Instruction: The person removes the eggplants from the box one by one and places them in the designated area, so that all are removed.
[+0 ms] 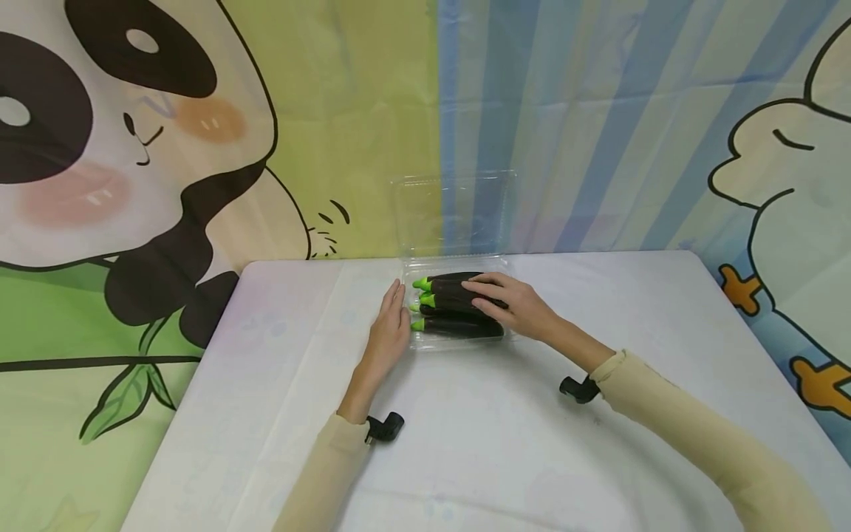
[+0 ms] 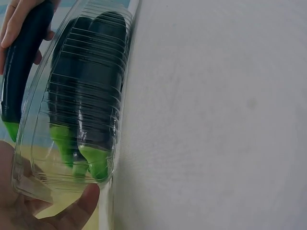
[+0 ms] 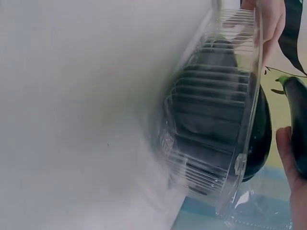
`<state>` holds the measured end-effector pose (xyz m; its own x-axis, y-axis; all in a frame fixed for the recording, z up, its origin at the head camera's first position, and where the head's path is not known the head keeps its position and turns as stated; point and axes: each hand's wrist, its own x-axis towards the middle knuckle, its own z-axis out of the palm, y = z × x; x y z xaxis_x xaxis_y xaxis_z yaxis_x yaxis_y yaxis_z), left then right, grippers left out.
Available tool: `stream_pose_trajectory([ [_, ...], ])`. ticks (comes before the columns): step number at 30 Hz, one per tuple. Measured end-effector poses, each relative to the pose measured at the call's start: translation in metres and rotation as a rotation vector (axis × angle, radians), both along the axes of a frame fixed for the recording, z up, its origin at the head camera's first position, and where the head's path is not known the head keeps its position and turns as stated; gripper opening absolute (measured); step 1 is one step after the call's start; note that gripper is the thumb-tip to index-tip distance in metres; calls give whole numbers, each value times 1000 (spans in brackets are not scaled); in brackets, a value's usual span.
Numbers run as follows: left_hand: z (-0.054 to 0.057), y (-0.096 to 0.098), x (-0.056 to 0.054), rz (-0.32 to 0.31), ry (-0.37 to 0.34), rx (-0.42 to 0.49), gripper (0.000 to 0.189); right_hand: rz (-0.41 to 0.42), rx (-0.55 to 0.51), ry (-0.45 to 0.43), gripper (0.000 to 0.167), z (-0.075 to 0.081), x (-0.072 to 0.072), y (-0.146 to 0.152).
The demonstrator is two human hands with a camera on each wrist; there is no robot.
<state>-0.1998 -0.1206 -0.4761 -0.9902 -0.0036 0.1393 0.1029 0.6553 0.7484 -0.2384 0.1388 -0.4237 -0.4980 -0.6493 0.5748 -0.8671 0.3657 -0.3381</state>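
Eggplants (image 1: 463,327) in clear box (image 1: 459,344), on table (image 1: 459,451).
Head: lid (image 1: 455,214) raised; left hand (image 1: 388,336), fingers extended, touches box's left end; right hand (image 1: 520,304) above contents. Left wrist: right hand grips one eggplant (image 2: 23,67), clear of rim. Right wrist: thumb visible against held eggplant; another inside protrudes past rim.

Eggplants (image 1: 465,327) in box (image 1: 455,344) on tbl (image 1: 465,458), nr far edge.

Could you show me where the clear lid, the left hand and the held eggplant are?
Lid (image 1: 455,214): head view, middle of its clear panel.
Left hand (image 1: 388,332): head view, back of the hand.
Held eggplant (image 2: 23,64): left wrist view, middle of its dark body.
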Motion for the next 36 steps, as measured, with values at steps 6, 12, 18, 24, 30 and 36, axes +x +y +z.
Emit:
stream_pose_trajectory([
  [6, 0, 0, 0, -6, -11, 0, 51, -83, -109, -187, 57, -3, 2, 8],
  [12, 0, -1, 1, -14, 7, -14, 50, -149, -197, -253, 50, -2, 12, 16],
  [18, 2, -1, 1, -12, 1, -16, 51, -263, -214, -258, 48, 0, 18, 23],
  [24, 2, -1, 1, -17, 2, -20, 51, -326, -192, -208, 43, -2, 22, 32],
  [30, 3, -2, 2, -23, -3, -18, 51, -389, -183, -190, 41, -3, 27, 40],
  [36, 3, -2, 2, -22, -13, -18, 51, -500, -181, -302, 38, -3, 31, 51],
])
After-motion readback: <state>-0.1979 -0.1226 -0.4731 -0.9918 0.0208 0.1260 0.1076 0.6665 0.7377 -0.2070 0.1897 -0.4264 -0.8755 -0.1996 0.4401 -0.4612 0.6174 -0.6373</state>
